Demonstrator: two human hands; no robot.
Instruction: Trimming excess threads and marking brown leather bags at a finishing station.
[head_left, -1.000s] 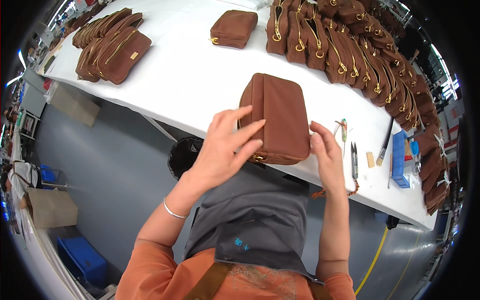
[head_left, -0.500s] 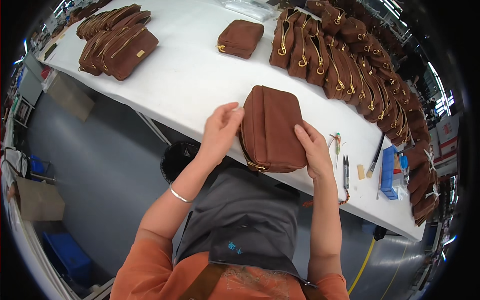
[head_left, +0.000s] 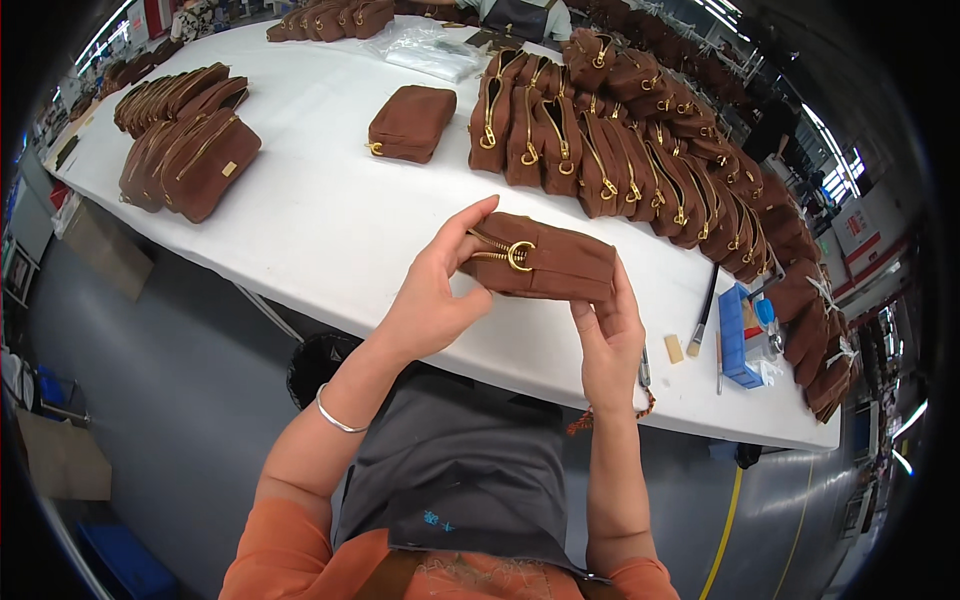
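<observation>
Head view: brown bag (head_left: 570, 262) held up above the table's (head_left: 310, 210) near edge, brass ring (head_left: 511, 257) side showing. Right hand (head_left: 611, 350) grasps one end; left hand (head_left: 428, 305) cups the zip end, can't tell if gripping.

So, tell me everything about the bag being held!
The brown bag is boxy and looks like leather or cloth. Its gold zip is parted at the left, beside a gold ring. It's held over the white table, a narrow side facing the camera, left hand at the zip end, right hand gripping the other.
</observation>
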